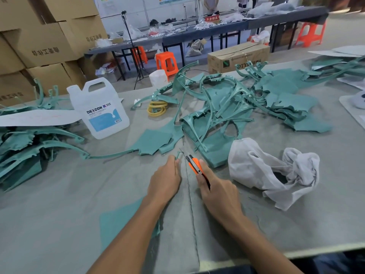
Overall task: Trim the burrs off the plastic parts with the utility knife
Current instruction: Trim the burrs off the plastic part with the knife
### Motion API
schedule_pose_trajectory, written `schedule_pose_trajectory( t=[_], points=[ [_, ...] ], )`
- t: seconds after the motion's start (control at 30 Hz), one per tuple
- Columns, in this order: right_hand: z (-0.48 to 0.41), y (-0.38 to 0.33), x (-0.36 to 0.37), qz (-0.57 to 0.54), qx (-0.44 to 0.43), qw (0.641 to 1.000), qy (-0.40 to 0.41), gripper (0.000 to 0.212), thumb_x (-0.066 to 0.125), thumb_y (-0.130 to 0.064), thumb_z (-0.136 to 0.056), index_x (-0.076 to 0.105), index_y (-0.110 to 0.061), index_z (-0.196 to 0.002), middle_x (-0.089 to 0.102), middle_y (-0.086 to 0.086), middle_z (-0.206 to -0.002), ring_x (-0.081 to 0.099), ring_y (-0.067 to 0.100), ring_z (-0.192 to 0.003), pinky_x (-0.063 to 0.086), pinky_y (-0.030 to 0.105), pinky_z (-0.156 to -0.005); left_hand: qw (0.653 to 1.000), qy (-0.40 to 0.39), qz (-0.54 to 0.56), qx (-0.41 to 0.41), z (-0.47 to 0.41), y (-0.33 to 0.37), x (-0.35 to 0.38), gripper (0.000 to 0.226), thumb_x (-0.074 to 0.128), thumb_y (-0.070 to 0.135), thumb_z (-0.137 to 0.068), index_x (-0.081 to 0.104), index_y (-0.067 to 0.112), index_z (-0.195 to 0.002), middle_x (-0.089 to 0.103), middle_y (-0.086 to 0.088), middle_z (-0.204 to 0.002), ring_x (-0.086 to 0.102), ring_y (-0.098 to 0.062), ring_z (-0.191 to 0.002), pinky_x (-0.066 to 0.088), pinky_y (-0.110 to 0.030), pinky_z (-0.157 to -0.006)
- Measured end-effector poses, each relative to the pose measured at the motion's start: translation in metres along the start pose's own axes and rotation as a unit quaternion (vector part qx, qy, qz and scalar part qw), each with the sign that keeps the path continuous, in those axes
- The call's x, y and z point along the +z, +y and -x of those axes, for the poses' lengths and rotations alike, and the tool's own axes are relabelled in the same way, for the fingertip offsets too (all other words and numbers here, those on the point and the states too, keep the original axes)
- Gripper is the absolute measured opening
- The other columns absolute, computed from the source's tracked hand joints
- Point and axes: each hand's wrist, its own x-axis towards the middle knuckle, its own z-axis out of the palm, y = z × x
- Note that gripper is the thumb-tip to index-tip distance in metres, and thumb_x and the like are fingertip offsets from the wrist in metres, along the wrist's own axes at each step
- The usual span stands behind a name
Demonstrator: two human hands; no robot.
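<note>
my left hand point(165, 180) pinches a thin teal plastic part point(179, 154) low over the table point(79, 194), my right hand point(217, 192) wraps the utility knife point(194, 165) just beside it, and the part looks light and bendy, so i'd hold near the burr.

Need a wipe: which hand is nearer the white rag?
Right. The right hand, gripping the utility knife, is left of the rag; the left hand, pinching a plastic part, farther left.

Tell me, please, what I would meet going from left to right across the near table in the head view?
Pile of teal plastic parts, white jug, left hand pinching a small teal part, utility knife, right hand gripping it, crumpled white cloth.
</note>
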Motion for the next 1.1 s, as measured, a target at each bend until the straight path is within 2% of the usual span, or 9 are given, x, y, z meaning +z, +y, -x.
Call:
schedule_pose_trajectory(
  t=[0.43,0.57,0.77,0.83,0.9,0.93,0.97,1.03,1.1],
  points=[
    [0.001,0.001,-0.001,-0.002,0.001,1.0,-0.003,0.054,0.038,-0.046,-0.107,0.022,-0.044,-0.158,0.072,0.008,-0.083,0.063,0.032,-0.068,0.05,0.042,-0.065,1.0,0.002,0.014,0.011,0.004,0.001,-0.004,0.035,0.016,0.048,-0.107,0.03,0.025,-0.084,0.052,-0.003,-0.065,0.049,-0.021,-0.058,0.029,-0.035,-0.05],
    [0.001,-0.002,0.0,0.008,0.01,1.0,0.011,0.055,0.035,-0.047,-0.107,0.019,-0.042,-0.159,0.07,0.004,-0.079,0.062,0.028,-0.065,0.046,0.038,-0.063,0.999,0.013,0.038,0.014,0.006,-0.001,-0.005,0.037,0.017,0.05,-0.106,0.032,0.024,-0.085,0.052,-0.003,-0.065,0.051,-0.022,-0.06,0.034,-0.037,-0.052],
    [0.001,0.0,-0.002,-0.031,0.013,0.999,0.033,0.053,0.038,-0.046,-0.107,0.026,-0.041,-0.159,0.069,0.002,-0.076,0.059,0.024,-0.06,0.047,0.037,-0.06,0.992,-0.005,0.121,0.029,0.0,-0.001,-0.016,0.033,0.037,0.037,-0.108,0.048,0.026,-0.08,0.056,0.002,-0.076,0.054,-0.02,-0.076,0.04,-0.033,-0.063],
    [0.002,0.0,-0.002,-0.05,0.018,0.998,0.037,0.053,0.038,-0.046,-0.107,0.028,-0.041,-0.158,0.067,-0.002,-0.076,0.06,0.022,-0.062,0.05,0.038,-0.064,0.994,-0.036,0.091,0.046,-0.002,-0.006,-0.021,0.03,0.036,0.035,-0.108,0.065,0.025,-0.106,0.063,0.003,-0.096,0.056,-0.019,-0.095,0.046,-0.037,-0.081],
    [0.002,0.001,-0.003,-0.066,0.021,0.997,0.04,0.052,0.038,-0.046,-0.107,0.028,-0.042,-0.158,0.069,-0.002,-0.08,0.063,0.023,-0.067,0.051,0.039,-0.067,0.996,-0.052,0.059,0.043,0.0,-0.016,-0.022,0.041,0.033,0.036,-0.108,0.054,0.024,-0.142,0.061,0.0,-0.117,0.052,-0.02,-0.112,0.042,-0.041,-0.1],
    [0.002,0.002,-0.003,-0.075,0.019,0.996,0.042,0.052,0.039,-0.045,-0.107,0.028,-0.043,-0.158,0.071,-0.001,-0.082,0.065,0.025,-0.069,0.052,0.04,-0.068,0.996,-0.044,0.061,0.039,0.004,-0.021,-0.021,0.043,0.032,0.037,-0.108,0.051,0.024,-0.144,0.06,-0.002,-0.12,0.051,-0.02,-0.114,0.041,-0.041,-0.102],
    [0.002,0.002,-0.003,-0.083,0.013,0.995,0.045,0.053,0.04,-0.045,-0.106,0.028,-0.044,-0.158,0.071,0.0,-0.084,0.065,0.026,-0.07,0.052,0.04,-0.068,0.996,-0.029,0.079,0.034,0.009,-0.026,-0.019,0.042,0.03,0.039,-0.108,0.054,0.024,-0.139,0.062,-0.003,-0.118,0.053,-0.02,-0.112,0.042,-0.04,-0.1],
    [0.003,0.0,-0.004,-0.096,-0.013,0.994,0.054,0.055,0.045,-0.042,-0.106,0.028,-0.043,-0.158,0.072,0.0,-0.085,0.065,0.026,-0.069,0.049,0.039,-0.064,0.992,-0.013,0.123,0.013,0.018,-0.029,-0.014,0.034,0.028,0.043,-0.108,0.058,0.03,-0.11,0.066,-0.001,-0.103,0.059,-0.02,-0.096,0.047,-0.041,-0.089],
    [0.005,-0.001,-0.003,-0.097,-0.045,0.992,0.063,0.057,0.05,-0.041,-0.104,0.031,-0.037,-0.158,0.073,-0.001,-0.093,0.065,0.025,-0.074,0.046,0.036,-0.066,0.992,-0.029,0.121,-0.013,0.018,-0.027,-0.01,0.03,0.027,0.045,-0.107,0.045,0.032,-0.087,0.062,0.002,-0.083,0.057,-0.022,-0.081,0.046,-0.041,-0.076]
  ],
)
